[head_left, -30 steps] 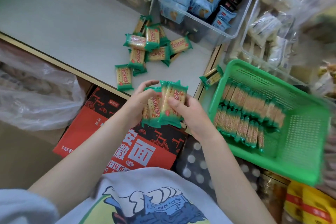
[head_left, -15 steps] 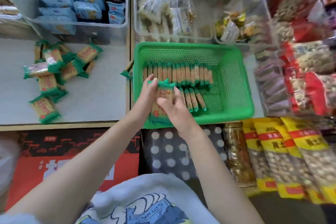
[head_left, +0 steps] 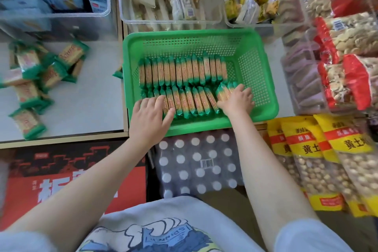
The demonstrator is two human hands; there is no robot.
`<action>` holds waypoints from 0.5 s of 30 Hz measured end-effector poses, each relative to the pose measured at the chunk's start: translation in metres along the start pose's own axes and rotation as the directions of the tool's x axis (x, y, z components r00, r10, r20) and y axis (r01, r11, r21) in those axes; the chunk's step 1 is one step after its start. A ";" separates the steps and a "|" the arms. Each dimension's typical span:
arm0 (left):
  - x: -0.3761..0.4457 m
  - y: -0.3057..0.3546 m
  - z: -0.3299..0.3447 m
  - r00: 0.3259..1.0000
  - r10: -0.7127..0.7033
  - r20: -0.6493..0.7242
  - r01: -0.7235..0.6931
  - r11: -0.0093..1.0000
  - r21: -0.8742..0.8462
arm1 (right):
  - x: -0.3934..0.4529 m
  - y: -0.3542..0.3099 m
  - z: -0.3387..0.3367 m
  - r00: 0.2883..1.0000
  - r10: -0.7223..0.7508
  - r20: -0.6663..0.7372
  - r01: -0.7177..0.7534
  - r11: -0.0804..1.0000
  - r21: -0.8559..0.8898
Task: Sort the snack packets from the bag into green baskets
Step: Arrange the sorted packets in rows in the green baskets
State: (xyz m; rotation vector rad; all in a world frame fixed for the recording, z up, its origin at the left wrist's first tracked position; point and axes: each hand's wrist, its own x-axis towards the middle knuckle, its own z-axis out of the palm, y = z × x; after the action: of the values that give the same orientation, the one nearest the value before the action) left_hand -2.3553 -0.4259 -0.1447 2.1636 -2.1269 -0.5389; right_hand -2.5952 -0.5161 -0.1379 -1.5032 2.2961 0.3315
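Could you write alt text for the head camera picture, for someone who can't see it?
A person's left hand and right hand press on the near row of green-edged snack packets standing on edge in a green basket. More such packets lie loose on the shelf to the left.

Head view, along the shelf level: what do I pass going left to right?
Loose green packets → green basket with the left hand, then the right hand, on its near row of packets → red-edged snack bags.

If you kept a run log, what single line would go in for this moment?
stage: packing near row | left hand: flat on packets' left end | right hand: pressing right end | green basket: two rows | loose packets: on shelf at left
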 end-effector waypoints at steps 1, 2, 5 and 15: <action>0.000 0.000 0.000 1.000 -0.001 0.007 0.001 1.000 0.006 | 0.002 -0.002 0.003 1.000 0.015 0.008 -0.016 0.999 0.035; 0.000 0.000 0.000 1.000 -0.005 0.010 0.005 1.000 0.008 | 0.005 -0.004 0.004 0.999 0.034 0.021 -0.035 0.996 0.079; 0.001 0.000 0.001 1.000 -0.014 0.012 0.014 1.000 0.007 | 0.013 -0.003 0.002 0.986 0.051 0.156 -0.090 0.962 0.259; 0.000 0.001 0.000 0.999 -0.024 0.032 0.024 1.000 0.011 | 0.022 0.005 0.004 0.934 0.019 0.357 -0.107 0.968 0.228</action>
State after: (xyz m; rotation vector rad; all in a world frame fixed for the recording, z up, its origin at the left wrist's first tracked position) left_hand -2.3559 -0.4263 -0.1451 2.2035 -2.1273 -0.5700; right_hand -2.6071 -0.5302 -0.1511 -1.1446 2.0179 0.2952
